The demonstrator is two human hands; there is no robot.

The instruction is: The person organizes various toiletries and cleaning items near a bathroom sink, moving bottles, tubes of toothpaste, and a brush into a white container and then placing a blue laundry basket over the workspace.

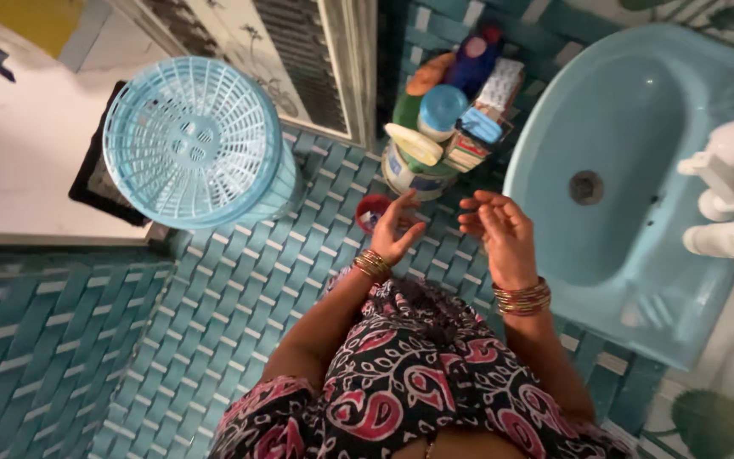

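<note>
I see both forearms raised in front of the body, bangles at each wrist. My left hand (397, 231) is open, fingers (394, 206) spread upward; my right hand (500, 234) is open too, fingers loosely curled, holding nothing.

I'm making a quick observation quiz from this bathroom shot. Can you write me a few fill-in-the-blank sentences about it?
1. The basin on the person's right is light ____ in colour.
2. Both hands, the left hand and the right hand, hold ____.
3. Each wrist wears a stack of ____.
4. The plastic basket on the floor stands upside ____.

Missing words: blue; nothing; bangles; down
</note>
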